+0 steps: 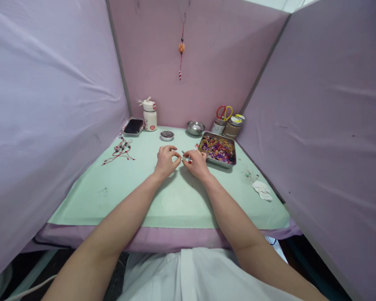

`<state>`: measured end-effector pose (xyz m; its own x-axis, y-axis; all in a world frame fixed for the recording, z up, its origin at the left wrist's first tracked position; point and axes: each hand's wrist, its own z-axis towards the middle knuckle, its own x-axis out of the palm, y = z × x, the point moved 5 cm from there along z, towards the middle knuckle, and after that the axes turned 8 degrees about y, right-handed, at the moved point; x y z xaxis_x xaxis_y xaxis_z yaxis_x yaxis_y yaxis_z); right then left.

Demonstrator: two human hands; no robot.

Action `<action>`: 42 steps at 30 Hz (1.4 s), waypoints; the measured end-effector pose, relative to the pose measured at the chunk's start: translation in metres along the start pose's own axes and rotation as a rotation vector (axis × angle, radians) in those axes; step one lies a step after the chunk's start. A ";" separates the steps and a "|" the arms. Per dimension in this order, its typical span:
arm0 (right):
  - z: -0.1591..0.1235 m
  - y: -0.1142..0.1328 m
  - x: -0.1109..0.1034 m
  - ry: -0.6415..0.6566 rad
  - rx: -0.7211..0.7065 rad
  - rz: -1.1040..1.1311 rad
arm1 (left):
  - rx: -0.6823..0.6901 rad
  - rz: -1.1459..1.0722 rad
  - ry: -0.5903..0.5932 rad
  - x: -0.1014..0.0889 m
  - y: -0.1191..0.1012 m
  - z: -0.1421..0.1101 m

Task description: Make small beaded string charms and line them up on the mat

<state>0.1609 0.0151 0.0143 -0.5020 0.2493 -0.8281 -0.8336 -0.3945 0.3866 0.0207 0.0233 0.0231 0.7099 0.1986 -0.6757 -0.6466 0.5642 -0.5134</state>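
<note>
Over the middle of the green tabletop, my left hand (167, 162) is closed in a pinch, thumb against forefinger. What lies between those fingertips is too small to make out. Close beside it on the right, my right hand (196, 164) has its fingers closed around a small beaded piece (189, 161) with red and silvery bits, partly hidden by the fingers. The fingertips of both hands nearly meet. Just right of my right hand stands a metal tray (221, 164) heaped with purple, red and yellow cords and beads.
Beaded red cords (122, 148) lie at left, near a phone (133, 126) and white bottle (149, 116). At the back are a round tin (167, 135), metal bowl (195, 128), scissors (224, 113) in a cup and a jar (234, 126). Crumpled tissue (262, 190) lies right. Cloth walls enclose the table.
</note>
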 end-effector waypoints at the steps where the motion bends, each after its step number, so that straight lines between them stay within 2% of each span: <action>1: 0.000 0.000 0.000 -0.001 0.001 -0.001 | -0.003 0.004 0.001 0.000 0.000 0.000; 11: -0.001 0.002 0.000 0.025 -0.011 -0.023 | -0.014 0.056 0.010 0.000 -0.001 -0.001; 26: -0.002 0.007 0.000 0.043 -0.016 -0.019 | 0.067 0.236 0.008 0.002 -0.018 -0.006; 36: -0.002 0.006 0.001 0.043 -0.019 -0.036 | 0.045 0.296 0.117 0.008 -0.016 -0.004; 42: -0.002 0.004 0.000 0.023 0.001 -0.019 | 0.049 0.309 0.093 0.006 -0.017 -0.004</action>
<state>0.1581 0.0120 0.0154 -0.4808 0.2359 -0.8445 -0.8430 -0.3891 0.3713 0.0344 0.0118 0.0255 0.4523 0.2932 -0.8423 -0.8113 0.5275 -0.2521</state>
